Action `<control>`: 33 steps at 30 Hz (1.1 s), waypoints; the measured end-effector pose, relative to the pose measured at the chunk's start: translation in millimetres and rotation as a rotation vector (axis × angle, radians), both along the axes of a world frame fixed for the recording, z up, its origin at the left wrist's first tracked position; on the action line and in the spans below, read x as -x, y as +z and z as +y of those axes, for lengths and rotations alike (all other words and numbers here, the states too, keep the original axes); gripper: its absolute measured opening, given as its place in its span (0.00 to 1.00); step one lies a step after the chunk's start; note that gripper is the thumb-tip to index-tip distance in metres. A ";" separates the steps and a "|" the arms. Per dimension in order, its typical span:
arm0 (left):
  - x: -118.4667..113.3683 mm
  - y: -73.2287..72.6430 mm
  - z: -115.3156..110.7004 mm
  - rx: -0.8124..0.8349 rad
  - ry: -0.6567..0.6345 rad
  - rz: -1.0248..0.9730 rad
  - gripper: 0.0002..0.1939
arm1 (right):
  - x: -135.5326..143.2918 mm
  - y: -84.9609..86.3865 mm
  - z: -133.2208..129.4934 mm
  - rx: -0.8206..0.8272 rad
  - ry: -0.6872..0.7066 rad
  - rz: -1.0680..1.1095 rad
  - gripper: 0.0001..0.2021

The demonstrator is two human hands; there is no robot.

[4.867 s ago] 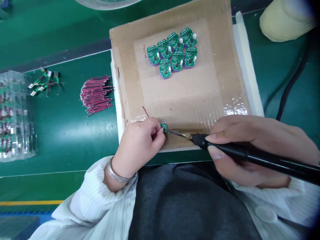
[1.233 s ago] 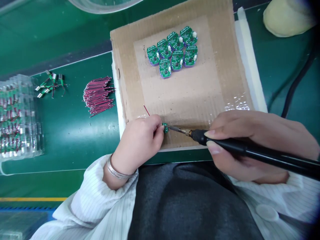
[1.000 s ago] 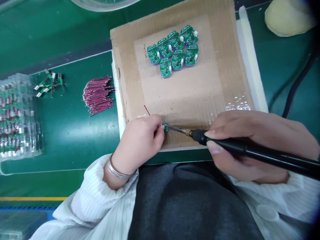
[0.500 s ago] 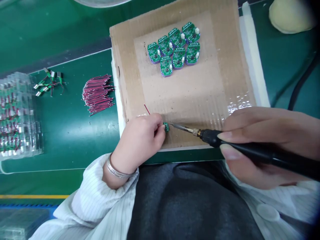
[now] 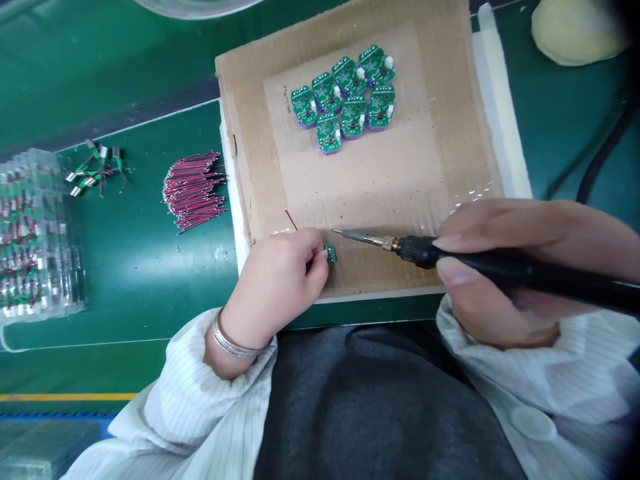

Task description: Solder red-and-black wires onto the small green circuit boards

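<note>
My left hand (image 5: 285,273) is closed in a pinch low on the cardboard sheet (image 5: 415,180). A red wire (image 5: 291,219) sticks out above its fingers, and a small green circuit board (image 5: 330,254) shows at the fingertips; most of the board is hidden. My right hand (image 5: 520,267) grips a black soldering iron (image 5: 420,251). The iron's thin tip points left and lies a little above the small board, apart from it. Several green circuit boards (image 5: 329,133) with white connectors sit in two rows farther up the cardboard.
A pile of dark red wires (image 5: 193,193) lies left of the cardboard. Beyond it are small metal parts with wires (image 5: 97,167) and stacked clear trays (image 5: 40,233). A black cable (image 5: 607,153) and a pale yellow round object (image 5: 577,30) are at the right.
My right hand has moved up with the soldering iron, so its tip has lifted away from beside the small board. My left hand keeps its pinch, nearly unmoved. The view has shifted slightly.
</note>
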State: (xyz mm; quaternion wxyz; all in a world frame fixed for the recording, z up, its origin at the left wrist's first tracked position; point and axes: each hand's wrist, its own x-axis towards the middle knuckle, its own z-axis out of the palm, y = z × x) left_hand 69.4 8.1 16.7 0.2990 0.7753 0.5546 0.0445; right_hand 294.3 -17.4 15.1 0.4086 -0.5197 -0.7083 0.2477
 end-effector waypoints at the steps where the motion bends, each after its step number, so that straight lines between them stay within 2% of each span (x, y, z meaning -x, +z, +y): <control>1: 0.2 -0.4 -0.1 -0.002 0.000 -0.002 0.09 | 2.3 -0.4 2.0 -0.018 0.017 0.048 0.05; 4: 0.2 -2.2 -0.1 0.008 -0.003 -0.013 0.09 | 7.0 -2.0 5.3 -0.093 0.026 0.107 0.09; 8: 5.4 1.7 -1.3 0.056 0.006 -0.080 0.09 | 6.7 -6.3 2.1 -0.181 -0.050 0.076 0.10; 11: 20.8 17.2 -3.2 0.162 0.053 -0.254 0.09 | 3.9 -11.0 -0.3 -0.221 -0.079 0.101 0.10; 13: 36.5 32.1 -2.2 0.227 0.163 -0.399 0.10 | 2.6 -13.3 1.0 -0.249 -0.096 0.138 0.11; 15: 53.7 46.7 4.0 0.211 0.305 -0.493 0.09 | 2.2 -13.6 4.3 -0.304 -0.065 0.163 0.11; 17: 69.7 57.8 19.0 0.126 0.399 -0.520 0.08 | 2.2 -12.2 7.8 -0.381 -0.020 0.159 0.11; 19: 83.0 63.9 44.7 0.026 0.437 -0.510 0.10 | 2.3 -10.8 10.2 -0.435 -0.012 0.148 0.11; 22: 97.8 66.0 101.2 -0.115 0.498 -0.454 0.10 | 2.4 -12.5 12.1 -0.480 -0.010 0.169 0.12; 25: 108.1 66.1 163.9 -0.275 0.526 -0.349 0.06 | 2.3 -19.3 13.4 -0.506 0.003 0.234 0.15; 28: 115.4 66.1 208.3 -0.370 0.499 -0.270 0.03 | 2.2 -25.4 13.6 -0.489 -0.009 0.307 0.16; 30: 117.1 63.2 217.9 -0.401 0.469 -0.168 0.05 | 2.3 -26.7 12.5 -0.475 -0.022 0.334 0.17; 33: 107.8 49.8 198.2 -0.424 0.379 0.009 0.05 | 2.3 -27.3 9.8 -0.490 -0.097 0.368 0.17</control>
